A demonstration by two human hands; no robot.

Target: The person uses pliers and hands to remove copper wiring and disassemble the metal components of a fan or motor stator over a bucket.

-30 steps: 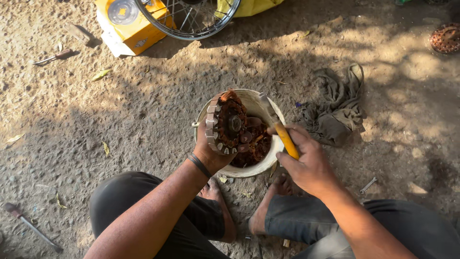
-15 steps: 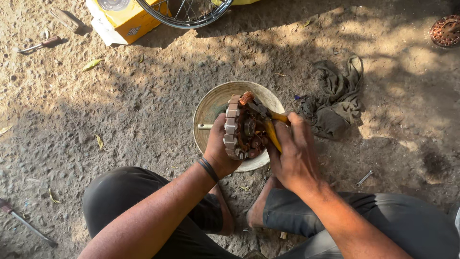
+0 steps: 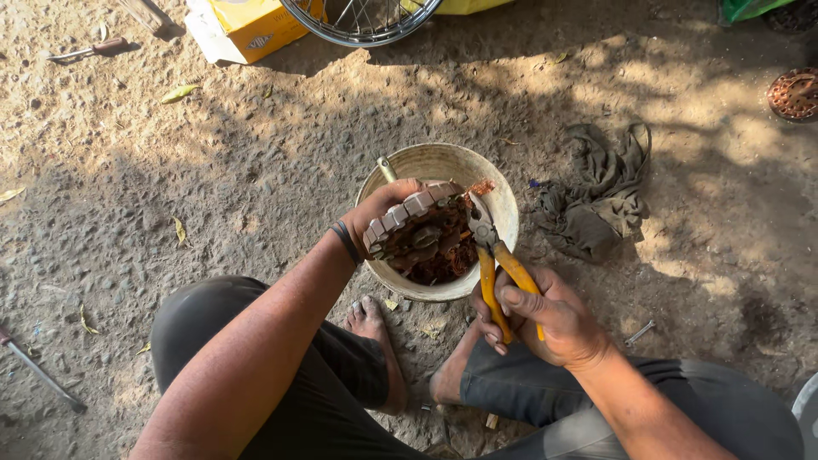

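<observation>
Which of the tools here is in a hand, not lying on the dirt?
The yellow-handled pliers, gripped in the right hand with the nose at the stator. The screwdriver top left lies untouched.

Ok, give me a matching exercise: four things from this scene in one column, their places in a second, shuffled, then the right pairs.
Things:
1. pliers
2. toothed ring part
3. rag
4. cardboard box

Places:
A. on the ground to the right of the bowl
B. in the left hand, over the bowl
C. at the top edge, beside the spoked wheel
D. in the right hand

Pairs: 1-D, 2-B, 3-A, 4-C
</observation>
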